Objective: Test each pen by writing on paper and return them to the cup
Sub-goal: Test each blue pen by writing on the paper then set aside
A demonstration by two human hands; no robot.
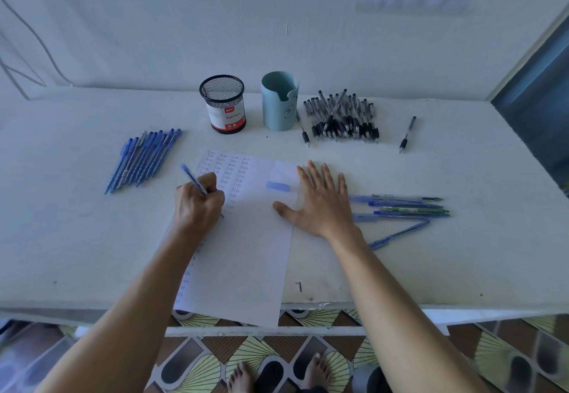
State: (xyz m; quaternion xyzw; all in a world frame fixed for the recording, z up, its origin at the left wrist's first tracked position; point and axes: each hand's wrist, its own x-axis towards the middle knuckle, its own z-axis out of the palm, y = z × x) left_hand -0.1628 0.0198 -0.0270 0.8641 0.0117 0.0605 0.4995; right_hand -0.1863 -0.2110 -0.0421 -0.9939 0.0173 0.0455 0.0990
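I see the left hand [198,204] curled round a blue pen [192,178], tip on the paper [255,248]. The right hand [320,204] lies flat, fingers spread, on the paper's right edge. A black mesh cup [223,109] stands behind, apart.

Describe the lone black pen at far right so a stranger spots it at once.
Find the pale blue cup at the back of the white table. Right of it lies a heap of black pens; past the heap, the lone black pen lies well apart, touching nothing.
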